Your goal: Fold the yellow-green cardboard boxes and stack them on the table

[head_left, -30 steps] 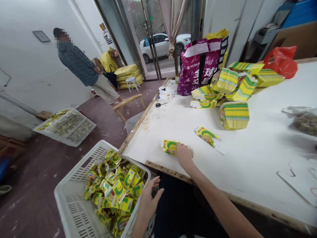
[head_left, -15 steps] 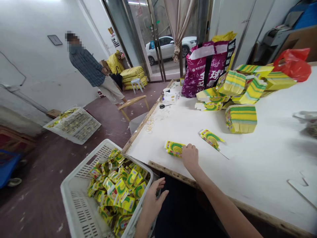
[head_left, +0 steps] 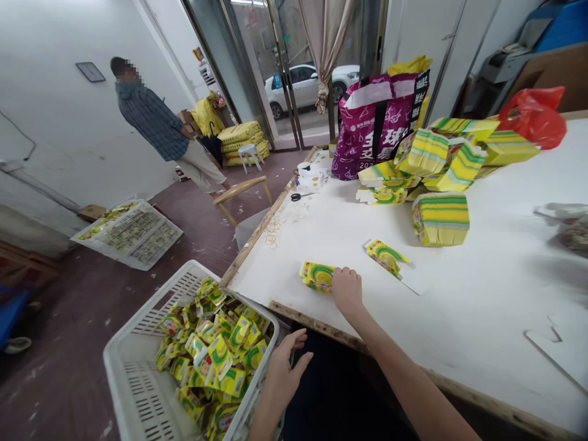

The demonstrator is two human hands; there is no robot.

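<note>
My right hand (head_left: pixel 347 293) is closed around the right end of a yellow-green printed carton (head_left: pixel 316 276), which lies on the white tabletop (head_left: pixel 285 285) near the front edge. The fingers hide that end of the carton. Holding nothing, my left hand (head_left: pixel 285 373) has its fingers apart beside the right rim of a white plastic crate (head_left: pixel 118 367). Inside the crate is a heap of small yellow-green cartons (head_left: pixel 220 355). To the right of the held carton lies another flattened carton (head_left: pixel 386 256) with its end flaps sticking out.
Bundled flat cartons (head_left: pixel 441 219) are stacked at the table's back, beside a purple bag (head_left: pixel 367 131) and a red plastic bag (head_left: pixel 535 116). Scissors (head_left: pixel 301 196) and rubber bands (head_left: pixel 272 231) lie on the left. A person (head_left: pixel 151 122) stands beyond a chair (head_left: pixel 241 190). A second crate (head_left: pixel 133 233) is on the floor.
The whole view has shifted slightly, so most things appear a little further left. My right hand remains on the carton, and my left hand stays open beside the crate.
</note>
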